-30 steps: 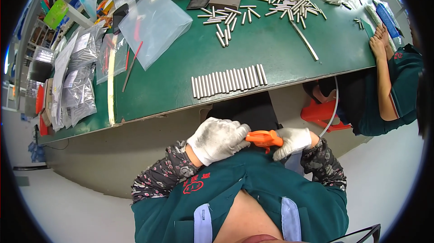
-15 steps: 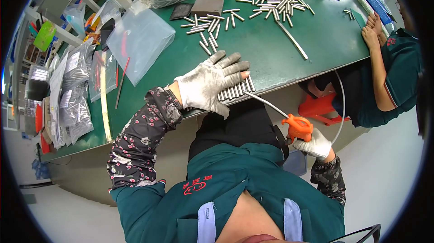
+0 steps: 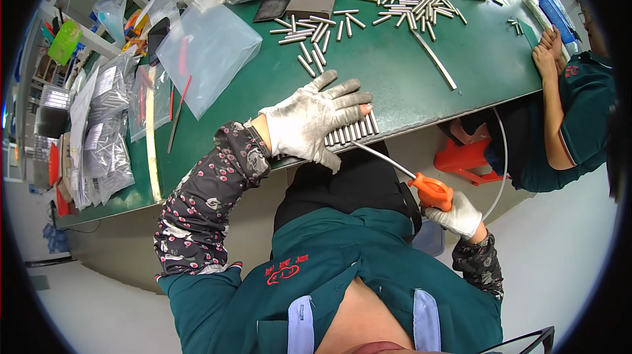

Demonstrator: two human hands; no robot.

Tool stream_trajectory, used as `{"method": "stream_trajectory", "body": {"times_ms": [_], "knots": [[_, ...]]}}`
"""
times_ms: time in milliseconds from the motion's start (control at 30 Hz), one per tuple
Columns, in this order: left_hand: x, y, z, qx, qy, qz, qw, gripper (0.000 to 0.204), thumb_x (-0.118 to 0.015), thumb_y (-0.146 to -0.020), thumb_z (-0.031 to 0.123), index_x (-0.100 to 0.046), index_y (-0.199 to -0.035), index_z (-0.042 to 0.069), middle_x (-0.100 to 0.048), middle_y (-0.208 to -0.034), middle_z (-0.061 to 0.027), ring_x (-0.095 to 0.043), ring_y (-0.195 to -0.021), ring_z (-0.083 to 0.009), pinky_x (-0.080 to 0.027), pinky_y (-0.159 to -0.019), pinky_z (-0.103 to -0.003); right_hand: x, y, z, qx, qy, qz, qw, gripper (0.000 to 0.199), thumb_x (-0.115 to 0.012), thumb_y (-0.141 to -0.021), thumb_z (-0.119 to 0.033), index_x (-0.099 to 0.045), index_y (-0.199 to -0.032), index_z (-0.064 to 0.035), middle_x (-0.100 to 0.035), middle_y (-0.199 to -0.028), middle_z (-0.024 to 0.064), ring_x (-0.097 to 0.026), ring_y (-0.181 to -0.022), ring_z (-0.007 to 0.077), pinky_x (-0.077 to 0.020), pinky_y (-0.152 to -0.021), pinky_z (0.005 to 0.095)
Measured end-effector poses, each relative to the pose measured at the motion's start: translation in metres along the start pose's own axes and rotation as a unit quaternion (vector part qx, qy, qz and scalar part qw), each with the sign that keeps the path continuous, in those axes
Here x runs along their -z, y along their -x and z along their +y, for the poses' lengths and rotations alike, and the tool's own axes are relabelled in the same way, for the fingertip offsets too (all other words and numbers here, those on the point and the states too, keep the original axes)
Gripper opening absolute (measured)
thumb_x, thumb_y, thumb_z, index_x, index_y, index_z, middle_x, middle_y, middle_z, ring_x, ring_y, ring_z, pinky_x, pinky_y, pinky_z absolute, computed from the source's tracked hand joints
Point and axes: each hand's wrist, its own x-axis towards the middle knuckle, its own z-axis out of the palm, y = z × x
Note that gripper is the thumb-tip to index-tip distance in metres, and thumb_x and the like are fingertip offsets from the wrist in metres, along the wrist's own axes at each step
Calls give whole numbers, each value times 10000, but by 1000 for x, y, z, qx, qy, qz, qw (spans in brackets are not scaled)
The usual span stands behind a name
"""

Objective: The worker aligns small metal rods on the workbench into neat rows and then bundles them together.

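The gloved right hand (image 3: 457,216) is wrapped around an orange air blow gun (image 3: 434,192), nozzle (image 3: 388,160) toward 10 o'clock, near a row of metal pins (image 3: 353,131) under the flat, splayed left hand (image 3: 303,122). This looks like the blowing step, calling for a steady left palm; the trigger (and the row's middle) is hidden.

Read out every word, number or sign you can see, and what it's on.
Wearer's shirt: red characters above a red emblem, too blurred to read.
Co-worker's shirt: red mark, too small to read.
Bag labels: print too small to read.
Nothing legible to quote.
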Motion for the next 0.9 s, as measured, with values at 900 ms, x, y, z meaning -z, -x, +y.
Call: {"method": "stream_trajectory", "body": {"times_ms": [900], "knots": [[25, 49, -3, 36, 23, 85, 995, 1085, -575, -621, 737, -248, -1414, 73, -314, -1411, -208, -274, -1318, -407, -214, -1078, -509, -21, -11, -16, 49, 50, -50, 996, 322, -675, -771, -154, -616, -1057, -18, -665, -839, 78, -616, -750, 158, -491, -717, 279]]}}
